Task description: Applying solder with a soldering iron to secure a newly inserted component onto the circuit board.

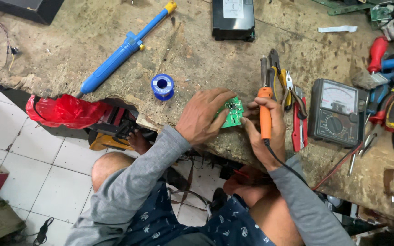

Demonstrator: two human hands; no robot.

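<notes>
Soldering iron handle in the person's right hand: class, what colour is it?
Orange, seen in the head view: soldering iron in the right hand.

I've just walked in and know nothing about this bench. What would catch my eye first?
Probably the small green circuit board at the bench's front edge, gripped by the left hand, with the right hand beside it holding an orange-handled soldering iron. Next, the long blue desoldering pump lying diagonally at upper left, with a blue solder spool below it. On the right sits a grey dial meter among red-handled tools.
</notes>
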